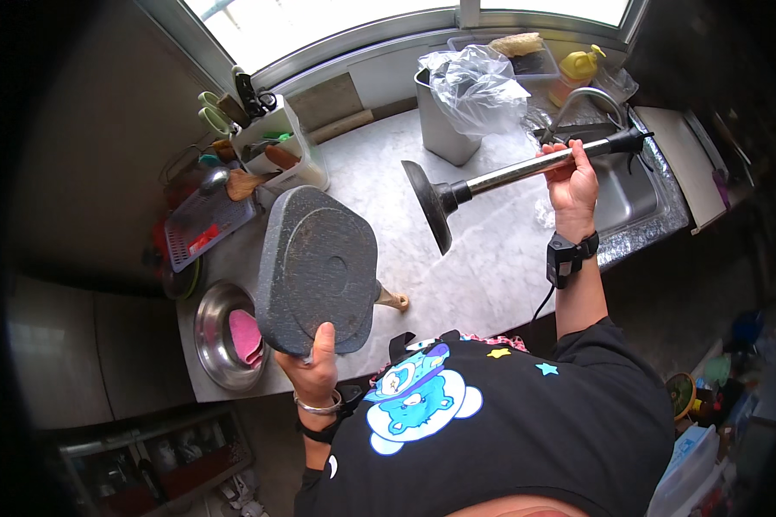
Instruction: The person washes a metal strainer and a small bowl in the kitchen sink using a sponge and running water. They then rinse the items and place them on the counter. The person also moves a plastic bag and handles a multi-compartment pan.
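Observation:
My left hand (312, 373) grips the near edge of a dark grey speckled square pan (326, 271). The pan is tilted with its scuffed underside towards me, and its wood-look handle (391, 298) sticks out to the right. In my right hand (570, 184) is a chrome tube (520, 170) with a wide black disc base (429, 208) at its left end and a black fitting (627, 139) at the other. The tube is held slantwise above the marble-patterned counter (485, 271), its black fitting over the sink side.
A steel bowl (210, 336) with a pink cloth (246, 336) stands at the left. Behind are a utensil holder (297, 148), a plastic basket (210, 220) and a grey bin (449, 132) with a clear bag. A steel sink (627, 194) with faucet (585, 97) lies right, near a yellow pump bottle (575, 71).

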